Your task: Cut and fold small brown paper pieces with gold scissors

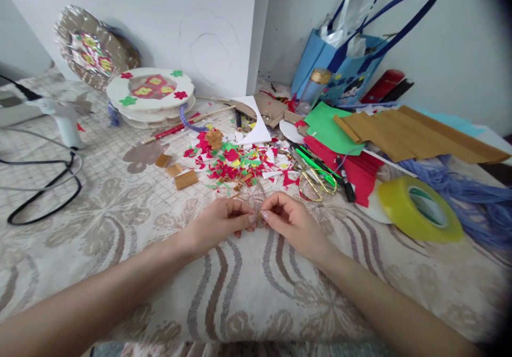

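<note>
Fingertips meet at the middle of the table, where my left hand [228, 218] and my right hand [294, 223] both pinch a tiny golden-brown piece [259, 216]. The fingers cover most of it, so its exact shape is hidden. Just beyond them lies a heap of red, green, white and yellow paper scraps [232, 167]. A crumpled brown paper flower [214, 139] rests on the heap. Left of it are several small brown crepe paper pieces [186, 179]. Gold-handled scissors [316, 183] lie close beyond my right hand.
A glue gun [64, 117] with cables stands left. Behind are a white flower-decorated round piece [116, 93] and a blue bag [308, 61]. Right lie yellow tape [394, 207], brown crepe paper [424, 133], green paper [332, 127], a black marker [347, 183] and blue yarn [472, 202].
</note>
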Action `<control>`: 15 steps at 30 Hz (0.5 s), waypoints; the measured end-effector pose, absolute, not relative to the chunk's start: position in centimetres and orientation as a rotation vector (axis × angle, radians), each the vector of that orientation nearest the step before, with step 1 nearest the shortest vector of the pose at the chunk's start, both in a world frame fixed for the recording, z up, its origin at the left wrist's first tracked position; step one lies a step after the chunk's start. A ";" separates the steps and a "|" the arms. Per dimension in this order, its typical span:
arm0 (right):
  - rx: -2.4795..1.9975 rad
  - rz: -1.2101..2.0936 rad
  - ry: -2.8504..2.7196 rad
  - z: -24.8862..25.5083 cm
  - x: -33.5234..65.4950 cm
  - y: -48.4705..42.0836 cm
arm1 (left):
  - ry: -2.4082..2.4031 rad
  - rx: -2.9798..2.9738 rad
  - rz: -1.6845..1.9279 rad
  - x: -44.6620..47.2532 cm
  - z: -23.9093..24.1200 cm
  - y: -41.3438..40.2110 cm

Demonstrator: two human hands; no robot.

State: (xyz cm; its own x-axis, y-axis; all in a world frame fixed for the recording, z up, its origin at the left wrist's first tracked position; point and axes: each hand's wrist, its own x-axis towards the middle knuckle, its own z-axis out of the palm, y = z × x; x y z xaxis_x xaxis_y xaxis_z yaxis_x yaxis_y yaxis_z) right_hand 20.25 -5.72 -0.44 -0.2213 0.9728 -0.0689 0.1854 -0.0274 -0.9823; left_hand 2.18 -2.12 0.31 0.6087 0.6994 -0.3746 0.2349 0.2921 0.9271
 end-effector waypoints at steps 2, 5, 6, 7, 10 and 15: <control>-1.269 1.317 -1.491 -0.4 20.2 -5.7 | 0.907 1.258 0.384 2.2 0.3 -2.1; -1.268 1.313 -1.492 -0.4 20.2 -5.7 | 0.904 1.240 0.387 2.2 0.4 -2.1; -1.266 1.313 -1.493 -0.4 20.2 -5.7 | 0.906 1.236 0.386 2.2 0.4 -2.1; -1.265 1.315 -1.493 -0.4 20.2 -5.7 | 0.909 1.232 0.385 2.2 0.4 -2.1; -1.259 1.322 -1.485 -0.4 20.2 -5.7 | 0.918 1.227 0.379 2.3 0.5 -2.1; -1.255 1.322 -1.488 -0.4 20.2 -5.8 | 0.935 1.234 0.372 2.3 0.7 -2.1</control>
State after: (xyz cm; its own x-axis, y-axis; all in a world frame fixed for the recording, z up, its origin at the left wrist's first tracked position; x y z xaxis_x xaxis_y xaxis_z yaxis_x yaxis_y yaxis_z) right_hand 20.16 -5.76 -0.39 -0.2197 0.9736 -0.0620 0.1766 -0.0229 -0.9840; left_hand 2.30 -2.10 0.71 0.5920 0.6986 -0.4019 0.2307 0.3309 0.9150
